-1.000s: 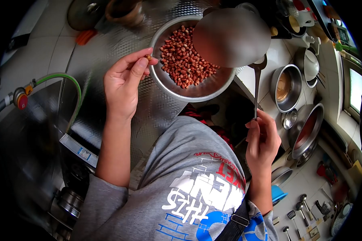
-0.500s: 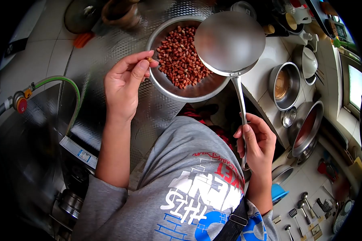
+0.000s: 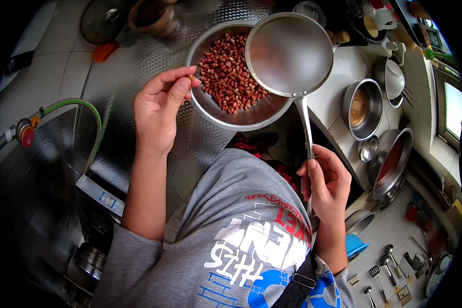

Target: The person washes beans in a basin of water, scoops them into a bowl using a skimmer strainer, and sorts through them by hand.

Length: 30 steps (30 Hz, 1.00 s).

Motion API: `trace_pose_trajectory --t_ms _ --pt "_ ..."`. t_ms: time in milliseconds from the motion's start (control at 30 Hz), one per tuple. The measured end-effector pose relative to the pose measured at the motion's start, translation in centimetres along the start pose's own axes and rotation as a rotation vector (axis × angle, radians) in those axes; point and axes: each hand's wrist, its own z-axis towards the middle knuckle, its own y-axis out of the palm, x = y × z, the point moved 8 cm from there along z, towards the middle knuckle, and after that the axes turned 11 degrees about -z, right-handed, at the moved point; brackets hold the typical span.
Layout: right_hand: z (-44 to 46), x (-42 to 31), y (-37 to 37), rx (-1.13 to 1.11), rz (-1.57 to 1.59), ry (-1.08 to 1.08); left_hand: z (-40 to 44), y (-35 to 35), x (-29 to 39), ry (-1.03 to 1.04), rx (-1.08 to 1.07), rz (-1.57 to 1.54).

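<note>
A metal bowl [image 3: 231,123] holds many reddish-brown peanuts [image 3: 228,77]. Beside its left rim, my left hand [image 3: 161,105] pinches a small brown piece, which looks like a peanut [image 3: 190,77], between thumb and fingertips. My right hand [image 3: 326,182] is closed round the long handle of a round metal strainer [image 3: 306,126]. The strainer's round head lies over the right part of the bowl and hides some of it; its inside is blurred.
Metal basins [image 3: 363,110] line the counter on the right, with a small metal ladle [image 3: 368,149] beside them. A green hose [image 3: 95,110] curves at the left. A brown pot [image 3: 154,18] and a dark lid [image 3: 103,20] stand at the top left.
The strainer has turned so that its round rim shows, and its head has shifted slightly left. My right hand has moved a little left and down, further along the handle. My left hand has barely moved.
</note>
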Motion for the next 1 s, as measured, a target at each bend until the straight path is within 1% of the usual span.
trace_pose_trajectory --t_ms 100,267,367,467,567,600,833,867,967,1000 --pt "0.0 -0.9 -0.6 0.19 -0.343 -0.268 0.0 -0.1 0.1 0.001 0.003 -0.013" --pt "-0.6 -2.9 -0.9 0.342 -0.575 -0.585 0.3 -1.0 0.1 0.018 0.033 -0.03" --pt "-0.9 -2.5 -1.2 0.368 -0.502 -0.626 0.4 -1.1 0.3 0.029 0.056 -0.023" --pt "-1.6 -2.7 -1.4 0.393 -0.481 -0.753 0.3 -1.1 0.3 0.021 0.041 -0.028" --pt "-2.1 -2.4 -1.7 0.412 -0.461 -0.794 0.3 -1.0 0.3 0.033 0.027 -0.045" --pt "-2.2 -2.1 -1.8 0.382 -0.422 -0.794 0.3 -1.1 0.3 0.035 0.023 -0.049" --pt "-3.3 -1.3 -2.6 0.445 -0.349 -0.852 0.2 -1.0 0.5 0.049 0.035 -0.062" --pt "-3.3 -1.3 -2.6 0.472 -0.33 -0.84 0.3 -0.9 0.5 0.055 0.032 -0.066" --pt "-3.1 -1.8 -2.5 0.459 -0.341 -0.858 0.2 -1.1 0.2 0.036 0.021 -0.053" --pt "-3.0 -1.7 -2.6 0.456 -0.322 -0.817 0.3 -1.1 0.2 0.029 0.024 -0.05"
